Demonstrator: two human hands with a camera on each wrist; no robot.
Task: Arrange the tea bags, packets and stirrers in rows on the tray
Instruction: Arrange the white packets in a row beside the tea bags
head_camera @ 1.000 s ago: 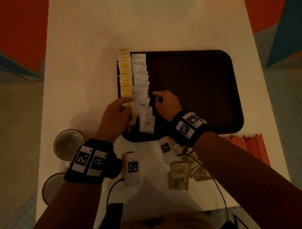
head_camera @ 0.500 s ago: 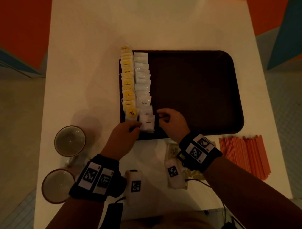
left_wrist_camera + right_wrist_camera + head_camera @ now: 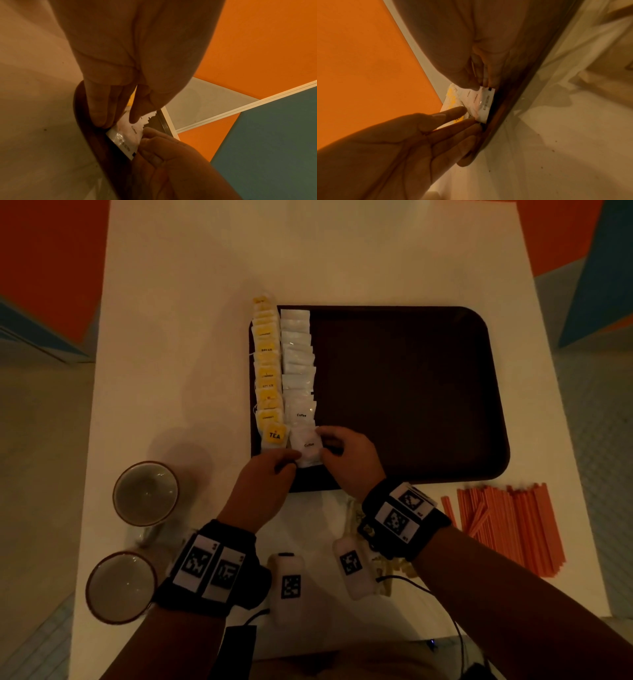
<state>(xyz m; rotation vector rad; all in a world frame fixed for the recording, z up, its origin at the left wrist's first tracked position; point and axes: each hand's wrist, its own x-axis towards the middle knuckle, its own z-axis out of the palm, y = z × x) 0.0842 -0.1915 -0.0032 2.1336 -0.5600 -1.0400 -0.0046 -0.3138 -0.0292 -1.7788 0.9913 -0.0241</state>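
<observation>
A dark brown tray [image 3: 411,392] lies on the white table. A row of yellow tea bags [image 3: 267,371] runs along its left edge, with a row of white coffee packets [image 3: 298,364] beside it. Both hands are at the nearest coffee packet [image 3: 308,445], [image 3: 125,136], [image 3: 481,102]. My left hand [image 3: 291,460], [image 3: 118,119] touches its left edge with straight fingers [image 3: 458,112]. My right hand [image 3: 322,443], [image 3: 479,83] pinches its right edge with curled fingers. Orange stirrers [image 3: 507,525] lie in a pile on the table, right of the tray's near edge.
Two empty cups [image 3: 145,493], [image 3: 120,585] stand on the table at the near left. Brown packets [image 3: 354,508] lie on the table under my right wrist, mostly hidden. The right two thirds of the tray hold nothing. Cables hang at the table's near edge.
Both hands have moved along the rows from the middle toward the tray's near edge and now meet at the last coffee packet.
</observation>
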